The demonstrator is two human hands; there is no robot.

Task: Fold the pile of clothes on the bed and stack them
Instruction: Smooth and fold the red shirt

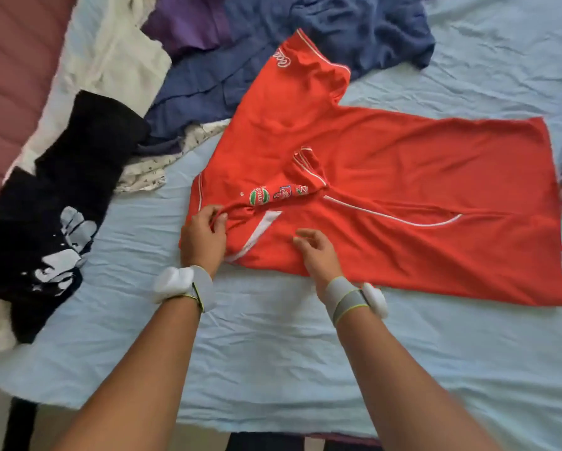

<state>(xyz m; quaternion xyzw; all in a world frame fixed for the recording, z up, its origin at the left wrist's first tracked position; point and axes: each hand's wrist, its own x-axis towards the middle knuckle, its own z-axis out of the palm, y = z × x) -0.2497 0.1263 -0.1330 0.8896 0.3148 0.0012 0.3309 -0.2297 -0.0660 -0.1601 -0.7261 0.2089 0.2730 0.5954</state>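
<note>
A red polo shirt [403, 177] with white piping and small logos lies spread on the light blue bed sheet [273, 353], one sleeve folded in across its front. My left hand [203, 236] pinches bunched red fabric near the collar and white placket. My right hand [317, 253] hovers just over the shirt's near edge with relaxed, slightly curled fingers that hold nothing. The unfolded pile lies at the back left: a blue garment [305, 37], a purple one [188, 24], a cream one [116, 60] and a black printed one [61, 196].
A white speckled cloth [162, 161] peeks out between the black and blue garments. A pinkish-brown quilted surface [12, 60] runs along the far left. The bed's near edge shows at the bottom, with dark floor below it. Both wrists wear grey bands with white pods.
</note>
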